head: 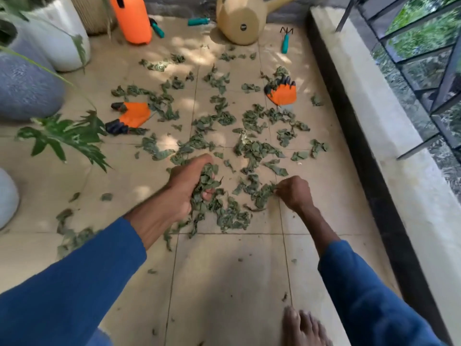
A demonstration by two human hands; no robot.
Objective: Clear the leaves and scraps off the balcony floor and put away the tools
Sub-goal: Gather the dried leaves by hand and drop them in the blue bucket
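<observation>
A small round dark label is seen on the tan watering can (239, 18), but its writing is too small to be read. The left hand (189, 186) is held low over the tiled balcony floor (224, 270), its grip closed round a bunch of the green leaves (252, 148). The right hand (295, 193) is lowered near it, its grip narrowed to a pinch on leaves at the pile's edge. The remaining leaves are scattered across the floor, from the hands up to the can. Two orange gloves (134, 117) are laid among them, and a teal-handled hand rake (285, 42) is left beside the can.
</observation>
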